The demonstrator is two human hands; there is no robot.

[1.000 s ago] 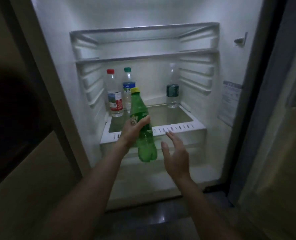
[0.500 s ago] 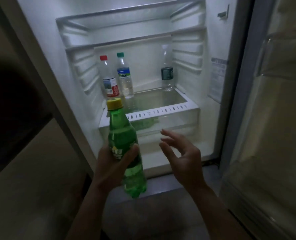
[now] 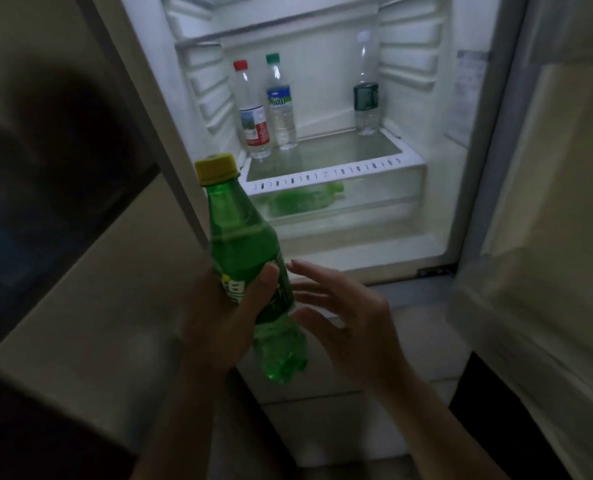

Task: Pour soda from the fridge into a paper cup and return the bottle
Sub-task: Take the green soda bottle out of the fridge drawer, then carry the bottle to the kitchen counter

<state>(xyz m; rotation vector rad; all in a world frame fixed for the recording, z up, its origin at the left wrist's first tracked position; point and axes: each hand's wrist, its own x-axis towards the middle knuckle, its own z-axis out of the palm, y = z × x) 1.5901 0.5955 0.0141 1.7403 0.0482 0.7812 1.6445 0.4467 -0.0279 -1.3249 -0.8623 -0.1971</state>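
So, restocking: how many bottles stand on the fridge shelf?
3: red-capped clear plastic bottle and green-capped clear bottle at left, dark-labelled clear bottle at right. The green shape in the drawer below may be another.

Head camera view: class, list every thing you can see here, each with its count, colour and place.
green soda bottle: one, green with yellow cap, upright before the fridge
red-capped water bottle: one, clear, shelf left
green-capped water bottle: one, clear, beside the red-capped one
dark-labelled bottle: one, clear, shelf back right
shelf: one, white-rimmed, inside fridge
fridge: one, white inside, open, ahead
fridge door: one, pale, swung open right
left hand: one, grips the green soda bottle
right hand: one, open, right of that bottle
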